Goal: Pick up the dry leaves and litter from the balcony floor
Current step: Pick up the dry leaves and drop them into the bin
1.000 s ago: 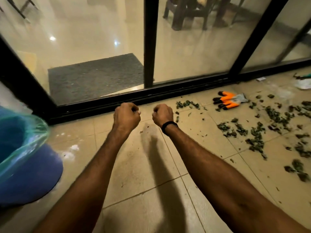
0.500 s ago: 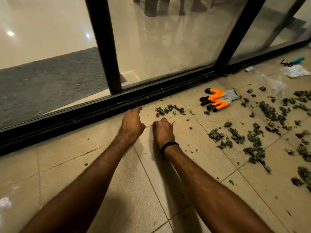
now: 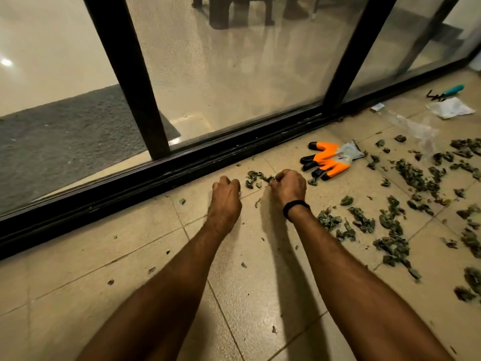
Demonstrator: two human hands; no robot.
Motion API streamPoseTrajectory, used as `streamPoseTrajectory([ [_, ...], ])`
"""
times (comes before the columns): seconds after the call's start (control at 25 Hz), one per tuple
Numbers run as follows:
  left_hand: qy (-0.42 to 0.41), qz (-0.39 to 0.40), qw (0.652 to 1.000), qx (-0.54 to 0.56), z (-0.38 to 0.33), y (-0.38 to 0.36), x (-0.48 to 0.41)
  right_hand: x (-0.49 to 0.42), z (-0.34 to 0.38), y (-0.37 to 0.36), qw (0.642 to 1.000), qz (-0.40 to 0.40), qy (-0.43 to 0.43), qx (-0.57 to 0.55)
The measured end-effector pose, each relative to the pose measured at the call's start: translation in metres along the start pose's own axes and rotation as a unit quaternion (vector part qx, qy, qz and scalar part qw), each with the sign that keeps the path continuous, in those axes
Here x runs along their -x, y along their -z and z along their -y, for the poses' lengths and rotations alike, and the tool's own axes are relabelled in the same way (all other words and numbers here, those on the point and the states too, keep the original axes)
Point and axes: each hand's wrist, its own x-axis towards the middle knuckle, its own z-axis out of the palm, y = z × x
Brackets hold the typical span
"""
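This is the balcony of a home, seen from close to the floor. The balcony floor (image 3: 78, 295) is beige tile with grout lines. It runs from 6 o'clock up to a black sliding-door track (image 3: 182, 168) that crosses from 9 o'clock to 2 o'clock. Above the track stand tall panels of glass and mesh screen (image 3: 234, 74) in black frames. Through them, a grey doormat (image 3: 65, 136) lies on a glossy indoor floor at 10 o'clock, and dark furniture legs (image 3: 242, 14) stand at 12 o'clock. Garden clutter marks the outdoor side: dry leaves (image 3: 413, 178) strewn at 3 o'clock, an orange-and-grey gardening glove (image 3: 330, 158) near the track at 2 o'clock, and teal-handled shears (image 3: 446, 91) beyond it.
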Motion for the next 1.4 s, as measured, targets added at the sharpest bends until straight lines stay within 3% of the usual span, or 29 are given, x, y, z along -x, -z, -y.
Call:
streamPoseTrajectory([
  [0.16,0.03,-0.021,0.998,0.051,0.002,-0.002,0.002,-0.017,-0.003,-0.002,0.994,0.097,-0.011,0.045],
  [0.32,0.017,-0.019,0.998,0.054,-0.008,-0.001,-0.017,-0.021,0.001,-0.012,0.99,0.12,0.058,0.039],
  [0.48,-0.019,0.095,0.995,0.025,-0.023,0.003,-0.039,-0.015,0.006,-0.017,0.99,0.122,0.051,0.058],
  [0.56,-0.021,0.155,0.988,0.008,-0.024,0.005,-0.044,-0.017,0.003,-0.017,0.978,0.143,0.102,0.109],
  [0.72,-0.041,0.185,0.981,-0.038,-0.017,0.004,-0.052,-0.021,0.002,-0.013,0.963,0.175,0.161,0.127],
  [0.84,-0.048,0.131,0.99,0.019,-0.013,-0.004,-0.046,-0.023,0.003,-0.021,0.97,0.167,0.15,0.091],
  [1.0,-0.033,-0.021,0.998,0.049,-0.011,-0.018,-0.017,-0.011,0.009,-0.027,0.97,0.075,0.195,0.128],
  [1.16,0.009,-0.06,0.997,0.053,-0.007,-0.018,0.0,0.006,0.01,-0.027,0.97,0.042,0.186,0.149],
  [1.24,0.031,-0.061,0.995,0.069,0.0,-0.01,0.005,0.014,0.01,-0.026,0.98,0.046,0.145,0.129],
  [1.32,0.064,-0.071,0.988,0.12,0.009,0.003,0.014,0.022,0.009,-0.021,0.996,0.061,0.057,0.021],
  [1.4,0.101,-0.09,0.974,0.18,0.015,0.028,0.03,0.033,0.012,-0.014,0.984,0.106,-0.059,-0.133],
])
